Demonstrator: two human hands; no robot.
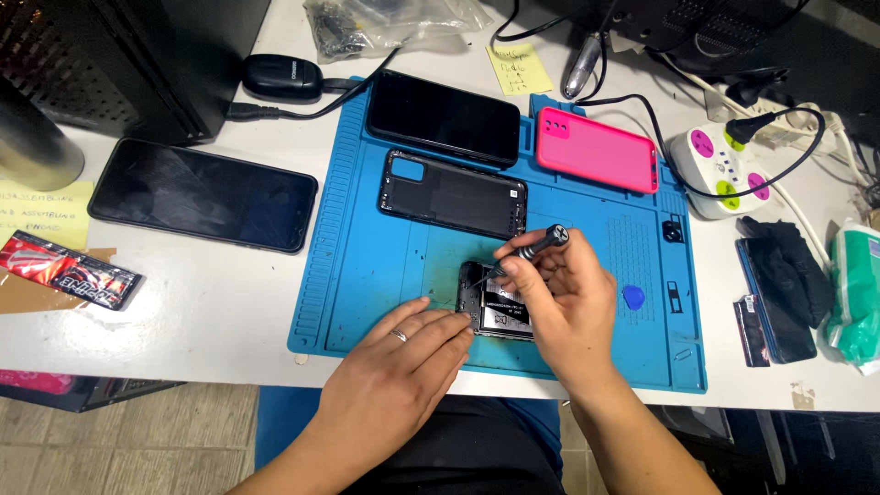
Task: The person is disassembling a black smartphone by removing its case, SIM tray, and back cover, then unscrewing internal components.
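Note:
An opened phone [495, 307] with its back off lies on the blue work mat [367, 266], its battery and inner parts showing. My right hand [564, 298] grips a small dark screwdriver [532, 246], tip down on the phone's upper left part. My left hand [403, 353], with a ring on one finger, lies flat on the mat, fingertips against the phone's left edge. Much of the phone is hidden under my right hand.
On the mat lie a black back frame [454, 194], a black phone [443, 117], a pink case [598, 149] and a blue pick [633, 297]. Another black phone [202, 194] lies left of the mat. A white power strip [720, 170] sits right; dark phones [779, 289] beyond.

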